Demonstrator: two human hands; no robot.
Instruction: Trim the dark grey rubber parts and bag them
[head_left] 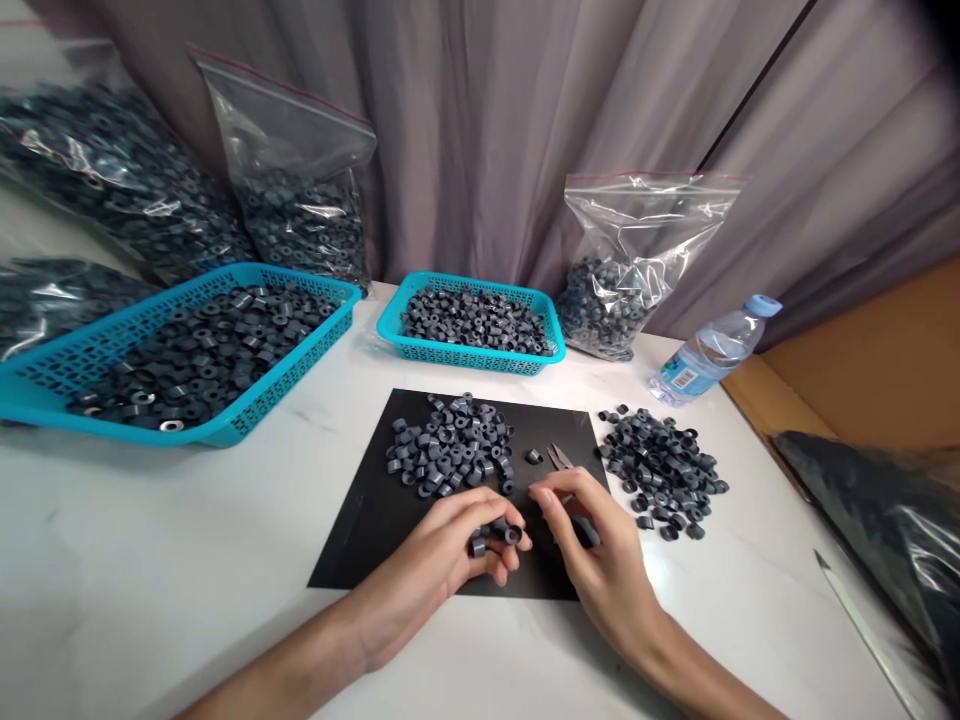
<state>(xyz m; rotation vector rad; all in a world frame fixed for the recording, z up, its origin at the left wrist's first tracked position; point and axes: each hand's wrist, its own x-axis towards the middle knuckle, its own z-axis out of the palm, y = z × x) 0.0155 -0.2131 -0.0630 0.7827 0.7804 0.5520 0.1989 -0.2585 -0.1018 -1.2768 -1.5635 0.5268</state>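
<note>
My left hand [465, 545] is closed around several small dark grey plastic rings [512, 535], which sit in its curled fingers over a black mat [352, 540]. Close by on the right, my right hand [600, 545] is curled, with thumb and index fingertips drawn together. The pointed metal blades of small snips [559, 457] stick out past its index finger, and a dark handle-like part shows beneath the palm. On the mat lies a pile of grey rings [454, 445]. One loose ring [534, 456] rests beside the blades.
A second ring pile [664, 470] lies right of the mat. Blue baskets of rings stand at left [292, 370] and back [472, 355]. Clear bags [307, 215] hold more. A water bottle [712, 350] and a thin pointed blade-like tool [862, 625] are on the right.
</note>
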